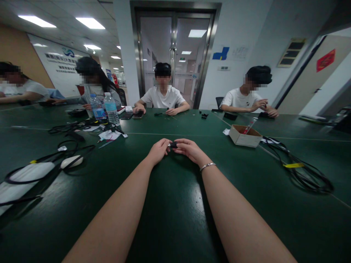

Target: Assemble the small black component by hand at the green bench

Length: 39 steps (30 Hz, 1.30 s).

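Note:
My left hand and my right hand meet over the dark green table, both arms stretched forward. Between their fingertips sits a small black part, pinched from both sides. It is too small to tell what it is. A thin silver bracelet circles my right wrist.
An open cardboard box stands to the right, with coiled black cables beyond it. At the left lie more black cables, a white mouse, paper scraps and two water bottles. Several other people sit at the far and left sides.

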{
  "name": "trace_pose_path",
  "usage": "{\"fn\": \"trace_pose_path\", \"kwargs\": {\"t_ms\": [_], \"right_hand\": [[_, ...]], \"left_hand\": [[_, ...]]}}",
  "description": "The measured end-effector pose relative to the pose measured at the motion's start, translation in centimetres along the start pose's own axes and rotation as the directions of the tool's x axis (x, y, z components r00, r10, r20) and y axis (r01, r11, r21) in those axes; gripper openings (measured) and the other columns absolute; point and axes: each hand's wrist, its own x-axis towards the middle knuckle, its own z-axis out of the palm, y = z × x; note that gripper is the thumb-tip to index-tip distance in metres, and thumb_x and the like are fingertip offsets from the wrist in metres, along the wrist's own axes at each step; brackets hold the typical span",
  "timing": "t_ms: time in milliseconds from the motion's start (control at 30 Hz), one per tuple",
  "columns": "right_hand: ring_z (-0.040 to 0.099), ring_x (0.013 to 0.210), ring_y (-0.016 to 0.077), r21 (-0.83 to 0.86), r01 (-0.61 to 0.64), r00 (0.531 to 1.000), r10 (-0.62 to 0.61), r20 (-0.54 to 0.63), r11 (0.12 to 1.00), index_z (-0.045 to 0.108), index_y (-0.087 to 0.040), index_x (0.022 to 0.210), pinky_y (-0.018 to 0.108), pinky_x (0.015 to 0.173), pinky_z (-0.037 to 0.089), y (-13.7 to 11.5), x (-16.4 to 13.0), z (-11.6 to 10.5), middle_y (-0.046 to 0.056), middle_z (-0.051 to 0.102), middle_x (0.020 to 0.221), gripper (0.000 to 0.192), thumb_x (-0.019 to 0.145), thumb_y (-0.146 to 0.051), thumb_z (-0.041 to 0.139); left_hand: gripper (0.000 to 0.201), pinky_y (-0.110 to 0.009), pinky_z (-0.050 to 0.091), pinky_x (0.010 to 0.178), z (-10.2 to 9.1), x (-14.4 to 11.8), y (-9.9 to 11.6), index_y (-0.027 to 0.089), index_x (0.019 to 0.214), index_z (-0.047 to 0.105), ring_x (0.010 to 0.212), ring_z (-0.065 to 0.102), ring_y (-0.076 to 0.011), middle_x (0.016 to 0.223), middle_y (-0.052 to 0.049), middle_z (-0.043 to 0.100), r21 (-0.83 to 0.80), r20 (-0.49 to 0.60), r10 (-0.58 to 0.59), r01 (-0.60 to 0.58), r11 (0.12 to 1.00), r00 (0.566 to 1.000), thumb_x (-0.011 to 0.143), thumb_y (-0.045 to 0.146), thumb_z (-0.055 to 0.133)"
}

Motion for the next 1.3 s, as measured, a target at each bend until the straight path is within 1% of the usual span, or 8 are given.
{"fn": "trace_pose_path", "kwargs": {"t_ms": [100, 233, 400, 567, 700, 900, 1100, 1300], "right_hand": [[0.069, 0.07, 0.014, 0.001, 0.002, 1.0, -0.002, 0.004, 1.0, 0.064, -0.012, 0.09, 0.022, 0.067, 0.059, -0.04, -0.04, 0.04, 0.008, 0.068, 0.087, 0.017, 0.08, 0.001, 0.059], [0.068, 0.069, 0.0137, -0.008, -0.002, 1.0, 0.002, 0.002, 1.0, 0.064, -0.012, 0.091, 0.023, 0.069, 0.059, -0.04, -0.08, 0.06, 0.008, 0.069, 0.086, 0.016, 0.08, -0.001, 0.06], [0.069, 0.071, 0.0149, 0.006, 0.005, 1.0, -0.005, -0.008, 1.0, 0.064, -0.011, 0.091, 0.023, 0.068, 0.059, -0.06, -0.14, 0.16, 0.008, 0.068, 0.087, 0.017, 0.081, 0.001, 0.058], [0.069, 0.071, 0.0153, 0.005, -0.005, 1.0, 0.005, -0.019, 1.0, 0.064, -0.012, 0.091, 0.024, 0.069, 0.059, -0.01, -0.03, 0.14, 0.009, 0.068, 0.087, 0.017, 0.081, 0.0, 0.059], [0.069, 0.071, 0.0156, 0.005, 0.001, 1.0, -0.001, -0.014, 1.0, 0.064, -0.012, 0.092, 0.025, 0.07, 0.06, 0.03, 0.01, 0.06, 0.008, 0.069, 0.086, 0.017, 0.08, 0.0, 0.06], [0.069, 0.07, 0.0151, -0.003, 0.009, 1.0, -0.009, -0.009, 1.0, 0.064, -0.013, 0.095, 0.025, 0.07, 0.059, -0.11, -0.18, 0.18, 0.007, 0.068, 0.086, 0.019, 0.081, 0.0, 0.059], [0.069, 0.07, 0.0144, -0.002, 0.004, 1.0, -0.004, -0.011, 1.0, 0.063, -0.012, 0.096, 0.022, 0.068, 0.059, -0.32, -0.36, 0.36, 0.007, 0.068, 0.083, 0.019, 0.082, 0.0, 0.057], [0.067, 0.071, 0.0144, -0.066, 0.008, 1.0, -0.008, -0.013, 0.998, 0.062, -0.014, 0.094, 0.025, 0.071, 0.058, -0.1, -0.06, 0.14, 0.006, 0.067, 0.085, 0.019, 0.078, -0.004, 0.062]], "left_hand": [[0.026, -0.018, 0.036, 0.046, 0.0, -0.06, 0.07, 0.018, 0.102, 0.06, 0.052, 0.048, -0.0079, 0.073, 0.0, 0.057, 0.004, -0.01, -0.017, 0.017, 1.0, 1.0, 0.085, 0.029, 0.044], [0.032, -0.018, 0.036, 0.047, -0.02, -0.03, 0.02, 0.015, 0.099, 0.061, 0.05, 0.047, -0.0087, 0.065, 0.0, 0.056, 0.01, 0.004, 0.015, -0.015, 1.0, 1.0, 0.089, 0.037, 0.038], [0.026, -0.018, 0.036, 0.047, -0.01, 0.07, -0.08, 0.018, 0.103, 0.06, 0.053, 0.049, -0.0077, 0.075, -0.001, 0.058, 0.003, -0.017, -0.021, 0.021, 1.0, 1.0, 0.085, 0.029, 0.045], [0.033, -0.018, 0.034, 0.046, 0.05, 0.05, -0.01, 0.016, 0.099, 0.06, 0.051, 0.047, -0.0082, 0.066, -0.001, 0.055, -0.001, 0.0, -0.008, 0.008, 1.0, 1.0, 0.089, 0.039, 0.039], [0.025, -0.018, 0.036, 0.047, 0.02, -0.06, 0.23, 0.017, 0.102, 0.059, 0.053, 0.049, -0.0079, 0.075, -0.001, 0.058, 0.006, -0.007, -0.025, 0.025, 1.0, 1.0, 0.084, 0.03, 0.048], [0.029, -0.019, 0.038, 0.049, 0.03, -0.03, 0.03, 0.016, 0.099, 0.059, 0.052, 0.048, -0.0093, 0.064, 0.0, 0.056, 0.045, 0.012, -0.001, 0.001, 0.999, 1.0, 0.088, 0.036, 0.042], [0.026, -0.019, 0.039, 0.049, -0.06, 0.16, -0.36, 0.019, 0.105, 0.06, 0.056, 0.052, -0.0078, 0.088, -0.003, 0.06, 0.027, -0.026, 0.013, -0.012, 1.0, 1.0, 0.084, 0.03, 0.049], [0.026, -0.019, 0.039, 0.048, -0.13, 0.07, -0.42, 0.019, 0.104, 0.06, 0.054, 0.051, -0.0075, 0.081, -0.002, 0.058, 0.066, -0.042, 0.01, -0.007, 0.998, 0.999, 0.087, 0.033, 0.046]]}}
